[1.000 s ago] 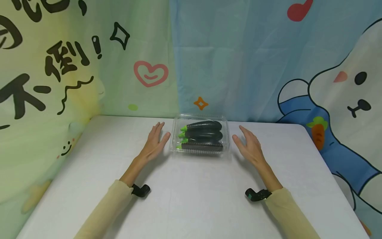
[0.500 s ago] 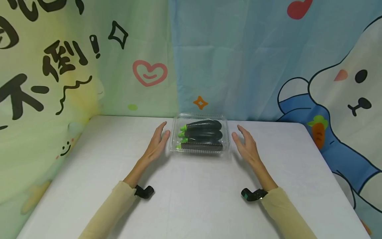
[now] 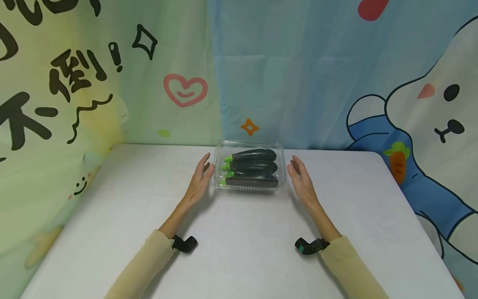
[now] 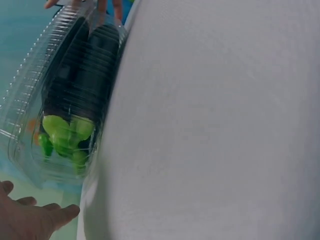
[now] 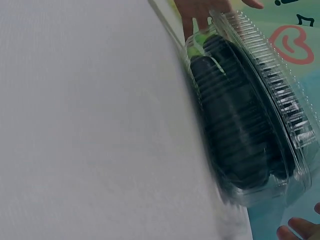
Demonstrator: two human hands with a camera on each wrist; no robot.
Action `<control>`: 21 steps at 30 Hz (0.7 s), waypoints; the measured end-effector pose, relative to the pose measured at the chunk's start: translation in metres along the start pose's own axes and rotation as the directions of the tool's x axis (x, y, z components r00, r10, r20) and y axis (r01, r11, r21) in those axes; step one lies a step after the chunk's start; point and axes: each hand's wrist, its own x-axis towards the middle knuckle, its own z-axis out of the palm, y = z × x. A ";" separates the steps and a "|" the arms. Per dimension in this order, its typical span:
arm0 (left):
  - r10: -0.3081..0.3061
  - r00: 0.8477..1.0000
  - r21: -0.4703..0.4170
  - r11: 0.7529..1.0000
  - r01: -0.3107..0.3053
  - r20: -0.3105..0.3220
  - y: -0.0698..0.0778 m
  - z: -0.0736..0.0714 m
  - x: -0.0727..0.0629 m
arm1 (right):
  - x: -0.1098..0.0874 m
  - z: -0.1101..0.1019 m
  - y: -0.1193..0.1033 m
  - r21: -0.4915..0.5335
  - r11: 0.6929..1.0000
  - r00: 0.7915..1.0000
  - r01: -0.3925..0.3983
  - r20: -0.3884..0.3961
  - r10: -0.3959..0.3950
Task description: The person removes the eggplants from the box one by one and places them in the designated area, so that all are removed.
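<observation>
A clear plastic clamshell box (image 3: 246, 187) with a ribbed rim sits at the far side of the white table, lid down. Inside lie several dark eggplants (image 3: 254, 167), their bright green stem ends (image 4: 65, 132) towards the left. My left hand (image 3: 199, 182) is just off the box's left end, fingers extended forward, holding nothing. A small gap parts its fingers from the plastic in the left wrist view. At the right end, my right hand (image 3: 301, 180) mirrors it, palm turned inward and a little apart from the box. Only its fingertips (image 5: 300, 227) show low in the right wrist view.
The white tabletop (image 3: 239, 241) stretches from the box to the near side. Directly behind its far edge hangs a printed cloth backdrop (image 3: 276, 83). Black cameras are strapped at the left wrist (image 3: 185, 244) and right wrist (image 3: 310, 246).
Both hands have drawn inward, the right more clearly to the left, narrowing the gaps to the box. The box has stayed in place on the table; the head view has shifted slightly.
</observation>
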 end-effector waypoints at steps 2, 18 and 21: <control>0.007 1.000 -0.010 1.000 -0.007 0.003 0.001 0.001 0.000 | 0.000 0.002 -0.001 0.060 0.998 1.000 0.002 0.015 -0.003; -0.047 0.998 -0.095 0.994 0.051 0.044 0.042 0.003 -0.015 | -0.002 0.011 -0.003 0.156 0.987 0.997 -0.039 0.069 0.029; -0.057 0.997 -0.111 0.992 0.062 0.043 0.043 0.004 -0.017 | -0.004 0.013 -0.006 0.184 0.982 0.997 -0.045 0.077 0.031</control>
